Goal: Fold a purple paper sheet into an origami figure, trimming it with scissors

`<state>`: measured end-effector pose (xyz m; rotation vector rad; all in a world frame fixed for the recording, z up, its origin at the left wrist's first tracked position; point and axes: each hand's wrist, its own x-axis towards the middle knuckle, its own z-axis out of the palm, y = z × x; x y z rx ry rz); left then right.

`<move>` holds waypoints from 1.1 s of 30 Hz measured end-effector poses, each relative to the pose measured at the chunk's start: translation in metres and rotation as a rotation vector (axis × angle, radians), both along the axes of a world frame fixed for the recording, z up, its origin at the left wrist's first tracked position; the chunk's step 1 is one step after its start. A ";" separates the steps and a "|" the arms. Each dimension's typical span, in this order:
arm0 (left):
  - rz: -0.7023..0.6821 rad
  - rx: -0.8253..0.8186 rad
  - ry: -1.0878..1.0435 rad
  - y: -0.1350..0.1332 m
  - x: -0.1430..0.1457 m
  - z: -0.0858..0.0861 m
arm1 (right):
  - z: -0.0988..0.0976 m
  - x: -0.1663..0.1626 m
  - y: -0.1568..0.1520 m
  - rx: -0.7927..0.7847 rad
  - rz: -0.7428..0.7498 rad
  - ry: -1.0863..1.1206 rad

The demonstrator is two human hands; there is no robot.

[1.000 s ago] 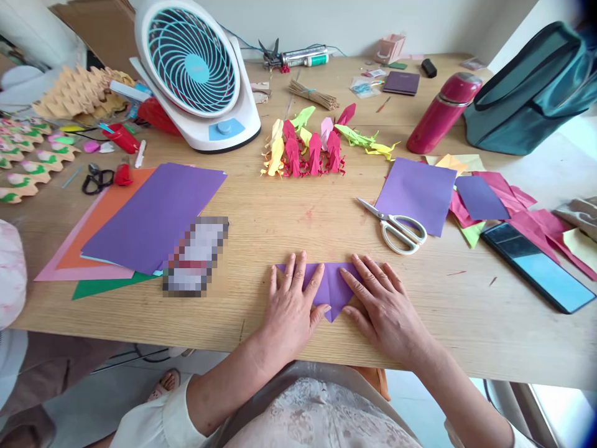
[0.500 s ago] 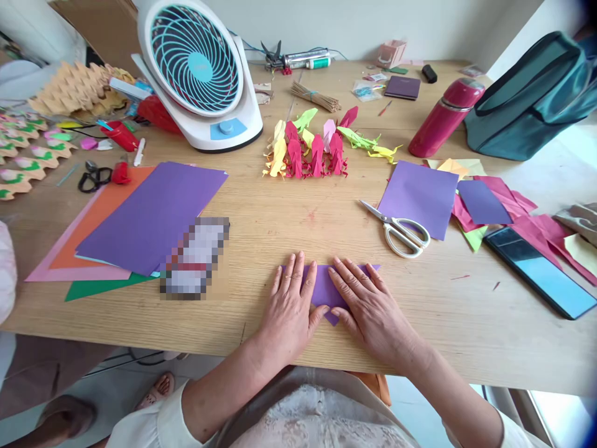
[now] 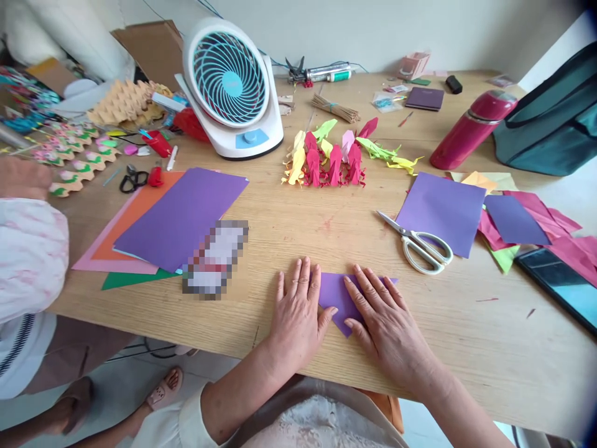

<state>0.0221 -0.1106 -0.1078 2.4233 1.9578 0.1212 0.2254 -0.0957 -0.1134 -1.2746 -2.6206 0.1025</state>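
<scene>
A purple paper folded into a downward-pointing triangle lies on the wooden table near its front edge. My left hand lies flat on the triangle's left part, fingers stretched and slightly apart. My right hand presses flat on its right part, fingers spread. Neither hand grips anything. White-handled scissors lie a little beyond my right hand.
A stack of coloured sheets lies at left, a purple square and paper scraps at right. Folded paper figures stand mid-table before a white fan. A red flask, teal bag and phone sit right. Another person sits at left.
The view has swung left and down, bringing the person at left into sight. My hands stay flat on the purple triangle, the right one having slid slightly along its fold.
</scene>
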 end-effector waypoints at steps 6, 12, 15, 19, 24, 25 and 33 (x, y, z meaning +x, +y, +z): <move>0.026 0.000 0.017 0.001 0.000 -0.004 | -0.003 -0.001 -0.001 0.036 -0.011 0.008; 0.024 -0.006 -0.018 0.000 -0.001 -0.004 | -0.006 0.001 0.000 0.056 -0.010 -0.002; 0.031 -0.016 -0.024 0.001 0.000 -0.002 | -0.006 0.001 0.000 0.057 -0.009 -0.005; 0.025 -0.023 -0.012 0.003 -0.001 0.000 | -0.007 0.000 0.001 0.062 -0.017 0.004; 0.003 -0.035 -0.015 0.008 -0.003 0.006 | -0.010 -0.001 0.001 0.070 -0.027 0.016; -0.011 -0.037 -0.023 0.010 -0.002 0.007 | -0.010 -0.001 0.001 0.070 -0.027 0.012; -0.317 0.000 -0.038 0.011 0.010 0.003 | -0.013 0.005 0.005 0.116 -0.042 0.089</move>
